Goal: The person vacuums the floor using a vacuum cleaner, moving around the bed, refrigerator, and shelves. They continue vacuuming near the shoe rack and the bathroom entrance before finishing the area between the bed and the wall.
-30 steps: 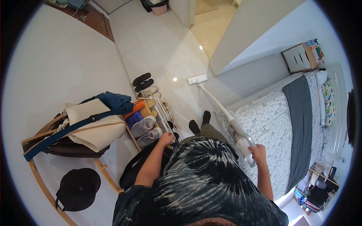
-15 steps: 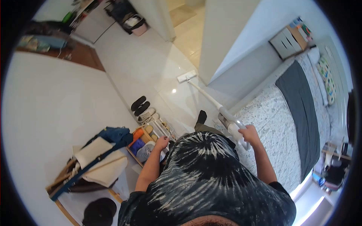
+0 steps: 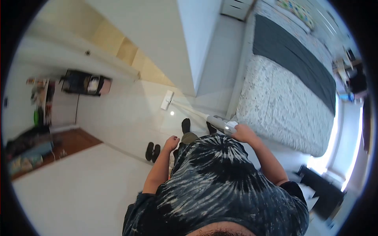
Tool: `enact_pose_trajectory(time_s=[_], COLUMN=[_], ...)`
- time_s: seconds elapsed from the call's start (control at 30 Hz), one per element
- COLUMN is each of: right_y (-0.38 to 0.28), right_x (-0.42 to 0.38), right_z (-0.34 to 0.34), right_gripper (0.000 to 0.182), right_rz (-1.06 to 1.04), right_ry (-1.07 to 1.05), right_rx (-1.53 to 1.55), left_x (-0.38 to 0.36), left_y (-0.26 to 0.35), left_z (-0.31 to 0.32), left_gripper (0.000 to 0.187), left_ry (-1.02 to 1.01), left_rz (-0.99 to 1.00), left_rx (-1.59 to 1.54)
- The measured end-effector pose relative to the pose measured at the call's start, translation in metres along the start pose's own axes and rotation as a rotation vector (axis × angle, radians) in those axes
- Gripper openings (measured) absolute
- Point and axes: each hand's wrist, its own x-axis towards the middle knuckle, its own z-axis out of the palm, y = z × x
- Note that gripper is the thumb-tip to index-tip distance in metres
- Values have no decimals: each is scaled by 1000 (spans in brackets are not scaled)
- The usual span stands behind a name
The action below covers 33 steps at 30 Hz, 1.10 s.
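My right hand is wrapped round the handle of a white and grey stick vacuum cleaner. Its pale tube runs forward and left to a flat white floor head, which rests on the shiny floor near the wall corner. My left hand hangs beside my left thigh with its fingers curled, and no object shows in it. Both my feet, in dark socks, stand on the floor behind the floor head. The vacuum's grip is partly hidden by my right hand.
A bed with a grey throw stands at the right. Black slippers lie left of my left hand. A wall corner juts out ahead. A stroller is at the far left, with a brown-topped surface nearer.
The view has turned to the right, and the bed now shows more fully. The rack with bags has left view. Both feet now show. My right hand still holds the vacuum.
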Motion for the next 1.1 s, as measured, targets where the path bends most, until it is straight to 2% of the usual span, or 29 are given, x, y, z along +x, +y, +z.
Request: enact_pose_trajectory(time_s=[0.07,0.13,0.27,0.43,0.53,0.7,0.8,1.1], right_y=[-10,-17,-22,-52,-79,-91,-108,-128], right_x=[-27,-55,-106,-156,-174,-199,-213,-235], right_z=[-12,-11,6,30,37,80,75,93], right_gripper=[36,34,33,36,36,42,42,30], right_rz=[41,203,334,545,713,813,883,1032], right_ry=[3,-65,5,88,73,250,255,427], right_rx=[-15,46,79,183,310,493,581,835], left_x=[29,54,102,135,149,166,169,181], left_y=[5,9,21,39,50,65,82,109], left_z=[-37,-75,-144,-187,-184,-160,-144,-145], left_gripper=[51,49,47,44,43,43,44,46], left_ry=[-45,-75,-50,-69,-144,-271,-331,-394], left_rz=[81,149,238,278,298,408,468,519], left_rx=[167,216,323,424,517,573,597,639])
